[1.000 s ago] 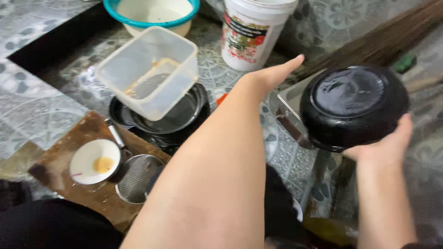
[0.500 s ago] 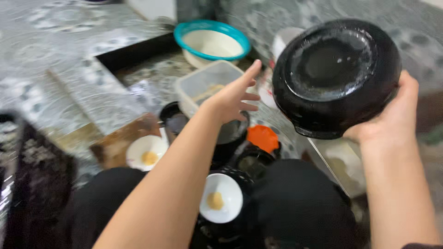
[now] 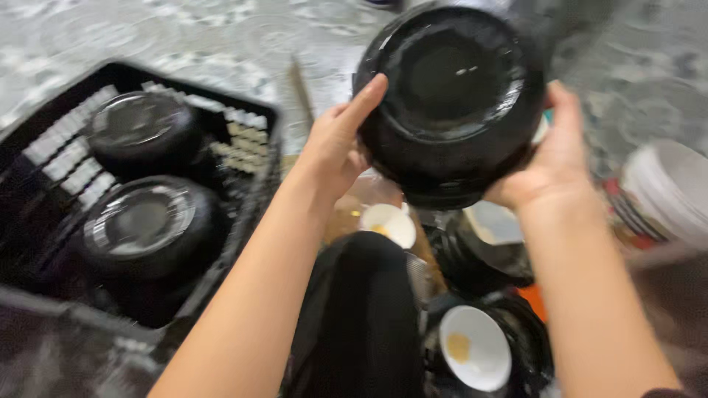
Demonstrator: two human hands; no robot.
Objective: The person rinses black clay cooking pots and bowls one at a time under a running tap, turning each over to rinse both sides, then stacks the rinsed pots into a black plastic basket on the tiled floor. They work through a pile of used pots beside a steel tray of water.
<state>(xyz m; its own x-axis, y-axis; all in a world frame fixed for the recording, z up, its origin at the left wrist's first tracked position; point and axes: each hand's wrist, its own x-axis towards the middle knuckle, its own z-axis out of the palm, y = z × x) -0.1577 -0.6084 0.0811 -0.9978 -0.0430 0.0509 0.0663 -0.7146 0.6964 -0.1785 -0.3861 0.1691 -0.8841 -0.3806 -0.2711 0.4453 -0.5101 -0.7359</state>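
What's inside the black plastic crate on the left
The black plastic crate holds two black bowls, one at the back and one nearer, both upside down. Whatever lies under them is covered.

Patterned grey floor [image 3: 184,37] bears black crate [image 3: 251,118], white bucket [image 3: 667,191].

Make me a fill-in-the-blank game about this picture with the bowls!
1. Both hands, left and right, hold one big ____ bowl.
2. The bowl's bottom faces the camera, so it is held upside ____.
3. The black crate on the left has ____ black bowls in it.
4. The small dish below the hands is ____.

Missing words: black; down; two; white
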